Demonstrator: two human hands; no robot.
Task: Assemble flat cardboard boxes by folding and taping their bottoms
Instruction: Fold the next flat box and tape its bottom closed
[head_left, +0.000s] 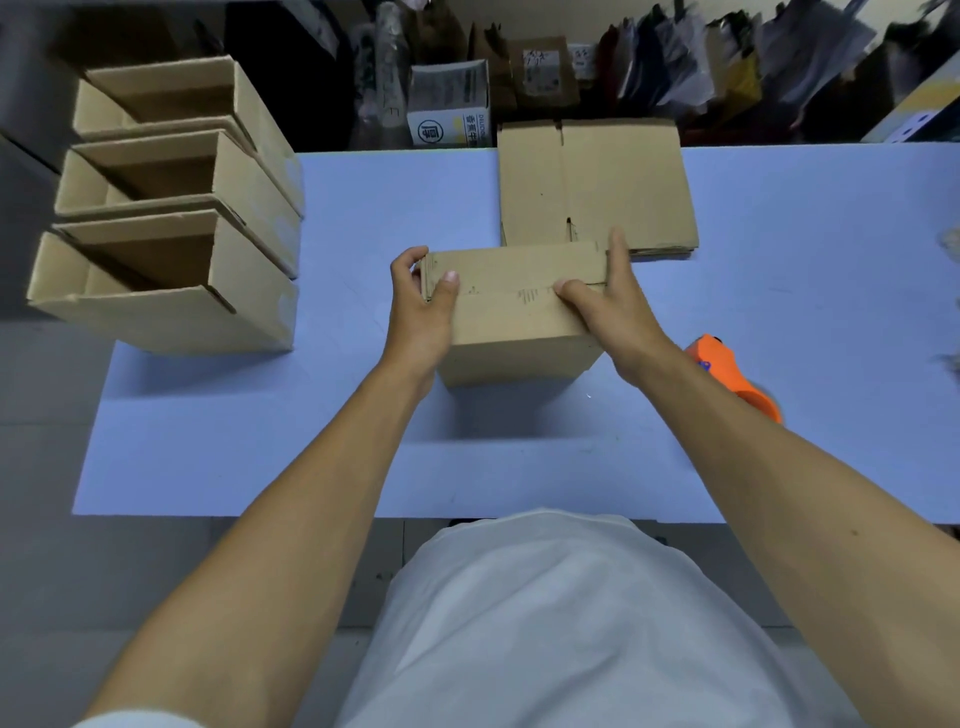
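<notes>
Upper left of the frame: three open boxes (171, 270) in a row on the blue counter (363, 457); mid-frame the left hand (423, 306) has a curled grip on the left end of the box (514, 312), thumb on its folded top flaps; right hand (605, 301) clamps the right end, fingers pressing the flaps down; flat stack (597, 182) just behind; orange tape gun (727, 374) lower right, partly behind the forearm.
</notes>
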